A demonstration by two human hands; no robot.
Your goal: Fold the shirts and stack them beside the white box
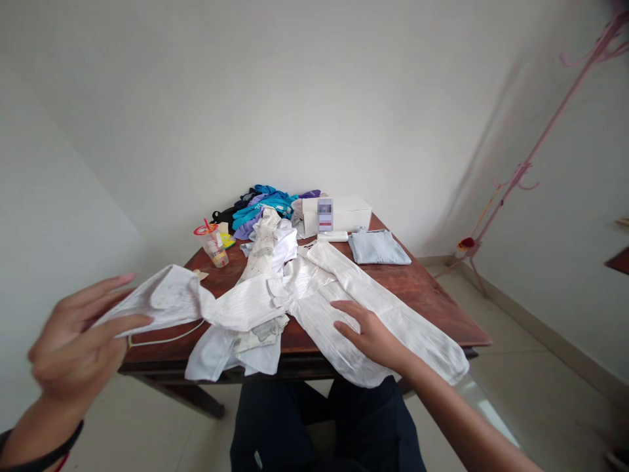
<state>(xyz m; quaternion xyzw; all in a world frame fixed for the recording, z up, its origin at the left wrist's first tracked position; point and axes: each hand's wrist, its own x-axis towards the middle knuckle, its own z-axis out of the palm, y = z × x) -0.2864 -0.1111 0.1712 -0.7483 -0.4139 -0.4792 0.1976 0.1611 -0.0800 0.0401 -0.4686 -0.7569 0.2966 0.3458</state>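
A white striped long-sleeved shirt (319, 301) lies spread over the front of the table, its lower part hanging past the edge. My left hand (81, 334) holds the end of one sleeve between its fingers, out beyond the table's left side. That sleeve stretches from the hand back to the shirt's body. My right hand (361, 331) lies on the shirt's body with its fingers spread. The other sleeve runs along the right side, down past the front edge. Under the stretched sleeve lies a patterned grey-white cloth (260, 333) with other white fabric.
A heap of blue, purple and dark clothes (268, 204) lies at the back. Near it stand a white box (354, 213) and a plastic cup with a red straw (216, 249). Folded light-blue cloth (378, 247) lies at the right. A pink coat stand (528, 160) leans into view.
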